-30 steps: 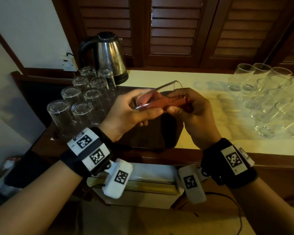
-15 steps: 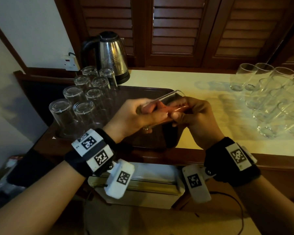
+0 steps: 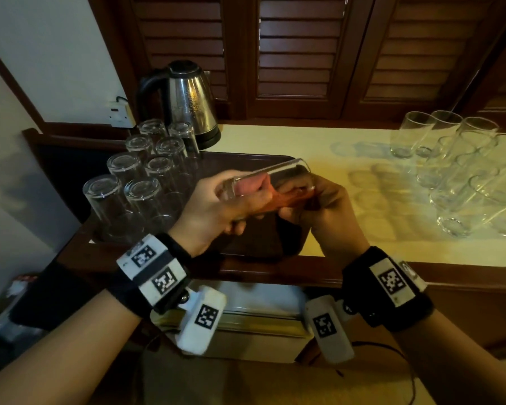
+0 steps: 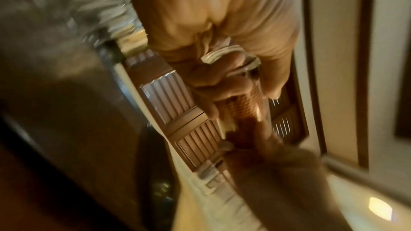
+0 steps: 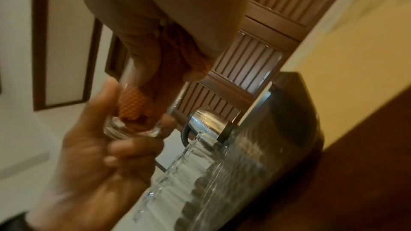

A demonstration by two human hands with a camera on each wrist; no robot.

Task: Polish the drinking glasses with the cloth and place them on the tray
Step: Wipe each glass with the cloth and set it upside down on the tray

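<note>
Polishing inside: the left hand [image 3: 216, 206] grips the clear drinking glass [image 3: 270, 179] above the dark tray [image 3: 246, 162]; right hand [image 3: 322, 206] fingers pinch the orange cloth [image 3: 292, 200] within. Next, probably withdraw it and stand the glass upturned.

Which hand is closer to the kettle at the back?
Left. The left hand grips the glass over the tray, just in front of the kettle; the right hand sits further to the right.

Upturned glasses [image 3: 135, 188] are crowding the tray's [image 3: 240, 162] left side, leaving its right half open. A kettle [image 3: 187, 103] is blocking behind, and lying glasses [image 3: 468, 176] are filling the counter's [image 3: 348, 159] right end.
</note>
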